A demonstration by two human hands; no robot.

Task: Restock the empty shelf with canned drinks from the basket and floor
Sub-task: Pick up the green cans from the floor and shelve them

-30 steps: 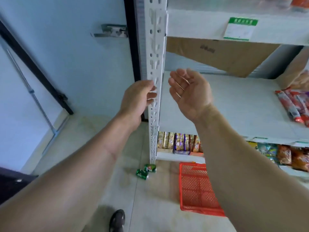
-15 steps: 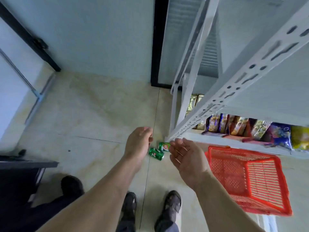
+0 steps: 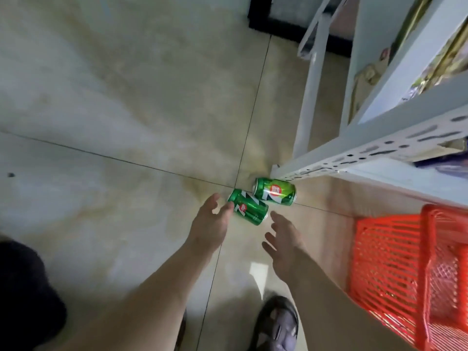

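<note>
Two green drink cans lie on their sides on the tiled floor by the foot of the white shelf upright. The nearer can (image 3: 249, 207) lies just past my fingers; the farther can (image 3: 275, 191) rests against the upright's base. My left hand (image 3: 211, 224) reaches down with spread fingers, its fingertips at the left end of the nearer can. My right hand (image 3: 285, 240) hovers open just below and right of that can, holding nothing. The red plastic basket (image 3: 395, 269) stands on the floor at the right and looks empty.
The white metal shelf frame (image 3: 354, 153) rises at the right, with packaged snacks (image 3: 440, 72) on its lower level. My shoe (image 3: 277, 325) is at the bottom centre. A dark object (image 3: 27, 295) sits at the bottom left. Beige floor tiles (image 3: 126, 110) spread to the left.
The view has dropped from the shelf to the floor. Both hands have come down from shelf height to the two cans, and the left fingertips now reach the nearer can.
</note>
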